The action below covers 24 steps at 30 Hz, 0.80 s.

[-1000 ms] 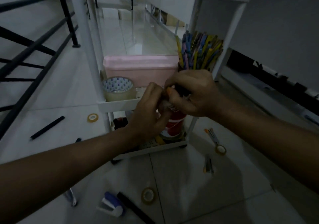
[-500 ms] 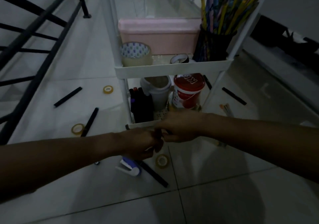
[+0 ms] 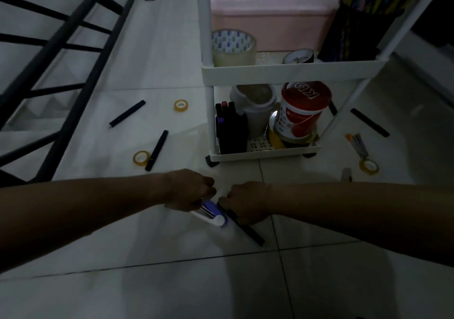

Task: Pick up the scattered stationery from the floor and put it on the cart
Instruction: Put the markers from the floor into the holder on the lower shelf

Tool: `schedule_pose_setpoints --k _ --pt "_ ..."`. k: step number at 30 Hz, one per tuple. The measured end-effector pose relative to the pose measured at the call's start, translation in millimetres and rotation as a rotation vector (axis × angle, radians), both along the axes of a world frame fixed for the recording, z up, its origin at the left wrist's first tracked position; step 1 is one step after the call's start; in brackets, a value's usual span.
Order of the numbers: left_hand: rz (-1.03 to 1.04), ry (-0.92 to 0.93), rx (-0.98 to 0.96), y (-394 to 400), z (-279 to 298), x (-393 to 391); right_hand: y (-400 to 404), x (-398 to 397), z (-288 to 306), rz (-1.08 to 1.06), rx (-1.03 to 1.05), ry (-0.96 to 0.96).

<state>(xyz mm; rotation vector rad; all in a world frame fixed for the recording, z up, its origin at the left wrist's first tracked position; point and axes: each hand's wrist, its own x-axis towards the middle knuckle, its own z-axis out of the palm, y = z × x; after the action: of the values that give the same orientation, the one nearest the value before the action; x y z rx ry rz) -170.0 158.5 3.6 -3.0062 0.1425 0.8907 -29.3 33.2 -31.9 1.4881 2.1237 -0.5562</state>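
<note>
Both hands were down at the floor, gathering stationery in front of the cart (image 3: 260, 72).

The left hand (image 3: 189, 190) curled its grip round the stapler (image 3: 211, 214); just to its right, the right hand (image 3: 245, 202) closed on a black marker (image 3: 248, 231) lying beside it, probably so that both could go up together. Beyond both grips, more markers and tape rolls lay scattered.

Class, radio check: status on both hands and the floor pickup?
Left hand grips stapler. Right hand on black marker. Both on floor, nothing blocking cart.

Dim light; white tiled floor (image 3: 172, 281); black railing (image 3: 73, 48).
</note>
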Motion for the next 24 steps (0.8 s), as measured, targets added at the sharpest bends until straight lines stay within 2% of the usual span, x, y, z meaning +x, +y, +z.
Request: schedule_pose_setpoints --k 3,7,10,16,22,24 --pt "0.019 -0.018 0.019 4 3 6 3 -8 -16 -0.136 0.075 0.109" --pt "0.053 -0.061 0.016 7 11 19 0 -15 -32 -0.237 0.071 0.032" --pt "0.063 -0.086 0.01 6 16 27 -5 -18 -38 -0.34 0.079 0.045" --pt "0.047 -0.118 0.011 6 14 31 -11 -5 -22 -0.558 0.047 0.264" --pt "0.141 -0.202 0.036 16 11 31 1 35 24 -0.679 0.329 0.466" --pt "0.175 -0.217 0.047 16 11 36 3 49 41 -0.671 0.488 0.53"
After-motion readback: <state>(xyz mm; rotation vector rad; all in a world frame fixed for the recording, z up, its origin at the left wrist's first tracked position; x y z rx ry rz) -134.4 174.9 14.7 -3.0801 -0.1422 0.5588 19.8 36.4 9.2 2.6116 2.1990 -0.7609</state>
